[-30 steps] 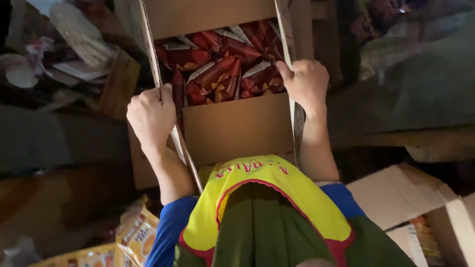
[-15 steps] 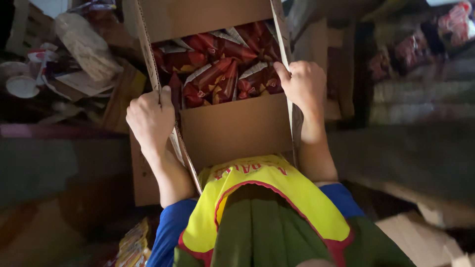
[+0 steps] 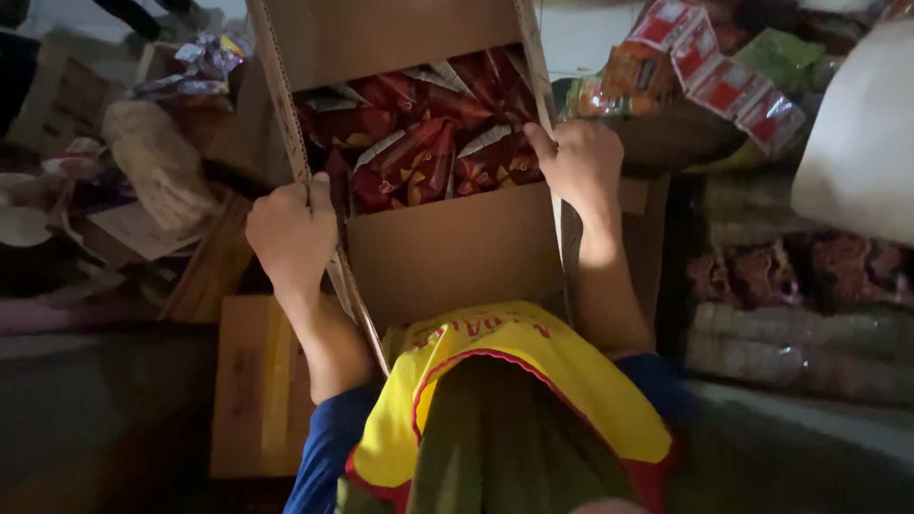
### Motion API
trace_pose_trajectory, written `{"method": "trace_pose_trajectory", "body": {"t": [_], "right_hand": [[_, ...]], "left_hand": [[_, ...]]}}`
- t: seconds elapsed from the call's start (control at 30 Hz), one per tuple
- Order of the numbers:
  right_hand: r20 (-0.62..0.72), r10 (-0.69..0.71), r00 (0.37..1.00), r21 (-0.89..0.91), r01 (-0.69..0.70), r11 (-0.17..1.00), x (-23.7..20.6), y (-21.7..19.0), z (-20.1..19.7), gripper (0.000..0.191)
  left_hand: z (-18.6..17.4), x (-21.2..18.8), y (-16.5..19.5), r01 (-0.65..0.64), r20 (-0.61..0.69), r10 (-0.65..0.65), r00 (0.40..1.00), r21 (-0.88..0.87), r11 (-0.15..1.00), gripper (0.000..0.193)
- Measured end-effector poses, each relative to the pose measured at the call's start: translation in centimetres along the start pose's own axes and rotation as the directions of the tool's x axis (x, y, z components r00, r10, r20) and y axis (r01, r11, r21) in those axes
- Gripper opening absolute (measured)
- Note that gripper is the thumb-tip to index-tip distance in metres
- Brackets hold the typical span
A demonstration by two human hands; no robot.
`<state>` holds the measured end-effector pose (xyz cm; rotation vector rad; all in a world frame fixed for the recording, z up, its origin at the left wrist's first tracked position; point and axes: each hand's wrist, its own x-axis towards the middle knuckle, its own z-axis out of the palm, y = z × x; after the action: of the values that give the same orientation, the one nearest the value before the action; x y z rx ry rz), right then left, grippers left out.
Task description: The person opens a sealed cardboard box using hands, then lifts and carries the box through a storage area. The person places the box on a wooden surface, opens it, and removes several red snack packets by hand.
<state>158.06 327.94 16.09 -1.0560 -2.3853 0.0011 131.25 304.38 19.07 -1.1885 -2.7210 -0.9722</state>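
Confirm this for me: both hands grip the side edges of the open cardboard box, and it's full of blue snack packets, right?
Not quite. The head view shows the left hand and right hand on the side edges of the open cardboard box, but the snack packets are red, not blue.

- The open cardboard box [image 3: 447, 252] is packed with red snack packets [image 3: 419, 143] nearly up to its rim, so little room is left inside for a hand.
- The left hand [image 3: 290, 233] grips the box's left edge and the right hand [image 3: 576, 167] its right edge, so both sides are taken.
- Past the box's left edge, bags and paper clutter [image 3: 157, 167] crowd close.
- Past the right edge, stacked packets [image 3: 714, 67] and wrapped bundles [image 3: 800, 305] wall off that side.
- A flat carton [image 3: 252, 381] lies below the left forearm.
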Motion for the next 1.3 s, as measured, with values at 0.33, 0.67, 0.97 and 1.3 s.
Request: {"method": "trace_pose_trajectory", "body": {"t": [0.33,0.67,0.97,1.3], "right_hand": [[0.031,0.003,1.000,-0.010,-0.003,1.000,5.5,3.7,1.5,0.061],[-0.012,0.100,0.995,0.019,-0.100,0.995,11.4,6.1,5.0,0.052],[0.087,0.230,0.969,0.042,-0.235,0.971,23.4,5.8,10.7,0.045],[0.176,0.259,0.950,-0.054,-0.254,0.966,34.4,7.6,17.8,0.050]], "left_hand": [[3.6,5.5,3.3,0.011,0.025,-0.010,1.000,-0.050,0.999,0.047],[9.0,15.2,3.4,-0.092,0.045,0.093,0.995,-0.017,0.996,0.045],[11.6,29.5,2.4,-0.123,0.066,0.122,0.990,0.007,0.992,0.045],[17.3,43.9,-0.5,-0.247,0.078,0.241,0.967,0.085,0.965,0.050]]}}
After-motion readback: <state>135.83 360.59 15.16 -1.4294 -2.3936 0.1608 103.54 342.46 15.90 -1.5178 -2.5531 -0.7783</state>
